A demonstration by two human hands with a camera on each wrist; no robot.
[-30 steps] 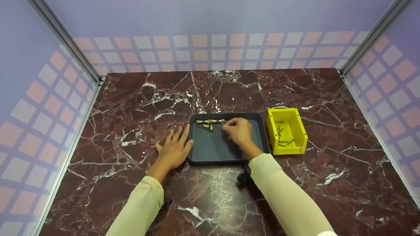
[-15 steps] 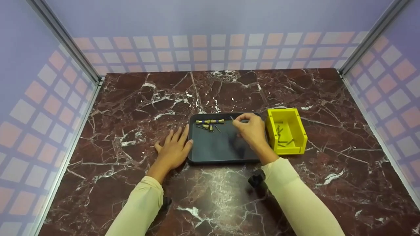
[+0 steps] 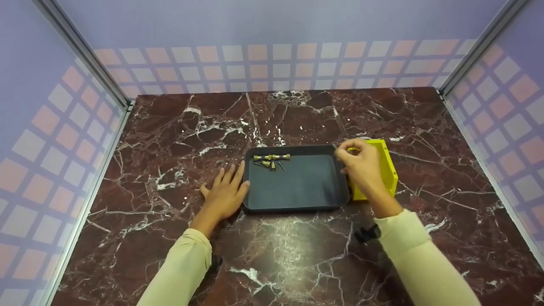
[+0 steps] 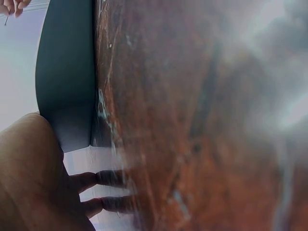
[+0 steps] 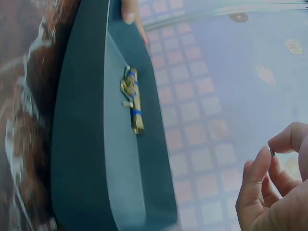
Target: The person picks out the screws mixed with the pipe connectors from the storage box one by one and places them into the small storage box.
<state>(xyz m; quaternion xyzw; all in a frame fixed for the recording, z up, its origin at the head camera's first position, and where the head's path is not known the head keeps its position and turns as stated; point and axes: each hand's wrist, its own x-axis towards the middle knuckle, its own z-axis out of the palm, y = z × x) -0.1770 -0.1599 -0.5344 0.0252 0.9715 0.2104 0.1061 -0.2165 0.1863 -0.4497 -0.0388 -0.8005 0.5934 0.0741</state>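
My left hand (image 3: 225,197) lies flat with spread fingers on the marble table, its thumb side against the left edge of a dark grey tray (image 3: 297,187). Inside the tray's far left part are brass fittings with blue bands (image 3: 272,157) and a few thin screws (image 3: 281,166). Above the gap between the tray and a yellow bin (image 3: 389,170), my right hand (image 3: 361,165) pinches a small screw between thumb and index finger. In the right wrist view only a bit of the screw (image 5: 272,154) shows; its thin shank hangs below the fingers in the left wrist view.
The yellow bin stands close to the tray's right side, partly hidden by the right hand. Marble tabletop (image 3: 182,127) surrounds the tray. Tiled-pattern walls (image 3: 280,68) enclose the table at the back and both sides.
My right hand has lifted a screw from the tray and carried it right, to the near side of the yellow bin. The left hand has stayed still.
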